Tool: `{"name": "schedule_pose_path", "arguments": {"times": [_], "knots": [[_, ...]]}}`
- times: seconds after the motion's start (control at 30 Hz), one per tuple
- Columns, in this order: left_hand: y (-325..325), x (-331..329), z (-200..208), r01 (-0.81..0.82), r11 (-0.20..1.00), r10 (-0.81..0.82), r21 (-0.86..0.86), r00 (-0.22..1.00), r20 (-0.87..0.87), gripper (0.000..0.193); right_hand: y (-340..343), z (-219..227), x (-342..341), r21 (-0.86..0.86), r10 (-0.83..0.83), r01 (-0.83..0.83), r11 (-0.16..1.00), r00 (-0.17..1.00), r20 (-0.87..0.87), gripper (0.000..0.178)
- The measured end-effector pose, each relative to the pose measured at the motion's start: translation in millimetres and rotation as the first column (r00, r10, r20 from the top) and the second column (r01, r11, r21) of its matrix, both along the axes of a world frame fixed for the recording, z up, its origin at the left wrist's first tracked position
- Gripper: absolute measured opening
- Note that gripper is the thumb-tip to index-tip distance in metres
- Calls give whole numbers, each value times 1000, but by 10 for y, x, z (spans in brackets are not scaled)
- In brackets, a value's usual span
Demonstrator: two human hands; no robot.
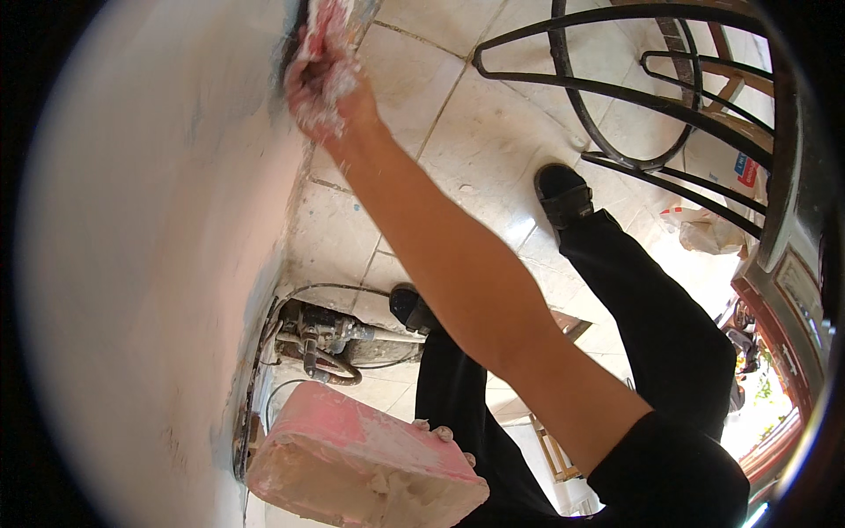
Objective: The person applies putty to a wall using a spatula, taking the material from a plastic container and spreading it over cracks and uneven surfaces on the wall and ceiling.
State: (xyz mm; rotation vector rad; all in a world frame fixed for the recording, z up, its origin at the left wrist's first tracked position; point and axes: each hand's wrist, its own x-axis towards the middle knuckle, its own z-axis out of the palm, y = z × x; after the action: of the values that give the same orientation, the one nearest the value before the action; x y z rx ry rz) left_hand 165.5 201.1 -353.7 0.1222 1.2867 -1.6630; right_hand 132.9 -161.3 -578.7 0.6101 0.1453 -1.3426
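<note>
My right hand (330,97), caked with white paste, reaches along the foot of the wall (167,220) at the top. Its fingers are closed around a narrow red piece smeared with white (327,26); the far end is cut off, so its kind is unclear. Close to me at the bottom, a pink plastic tub (334,418) is tilted, with pale, thick paste (352,484) inside. Fingertips of my left hand (443,435) curl over the tub's right side, while the rest of that hand is hidden behind it.
A dirty power tool (321,334) with a cable lies on the tiled floor (440,132) by the wall. Black curved metal furniture bars (616,88) stand at the upper right, near a plastic bag (709,231). My black-shod feet (563,194) are spread on the tiles.
</note>
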Motion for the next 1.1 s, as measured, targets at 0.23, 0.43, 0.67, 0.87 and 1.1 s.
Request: {"name": "schedule_pose_path", "arguments": {"times": [0.23,0.43,0.67,0.87,1.1], "knots": [[-429,-170,156,-79,992,98,-103,977,191,48,600,208,-100,124,272,-243,962,885,-378,16],[-354,-234,134,-63,982,111,-178,955,275,49,618,102,-1101,46,113,-368,929,164,-980,18],[-391,-270,143,-45,985,106,-169,921,376,56,303,-163,-1041,289,-9,-365,885,-634,-773,18],[-129,-158,87,26,986,69,-167,840,538,55,269,-222,-763,153,120,-425,892,-102,-988,19],[-194,-181,175,-29,988,97,-155,883,459,54,756,-108,-380,1,-54,-419,908,-119,-991,16]]}}
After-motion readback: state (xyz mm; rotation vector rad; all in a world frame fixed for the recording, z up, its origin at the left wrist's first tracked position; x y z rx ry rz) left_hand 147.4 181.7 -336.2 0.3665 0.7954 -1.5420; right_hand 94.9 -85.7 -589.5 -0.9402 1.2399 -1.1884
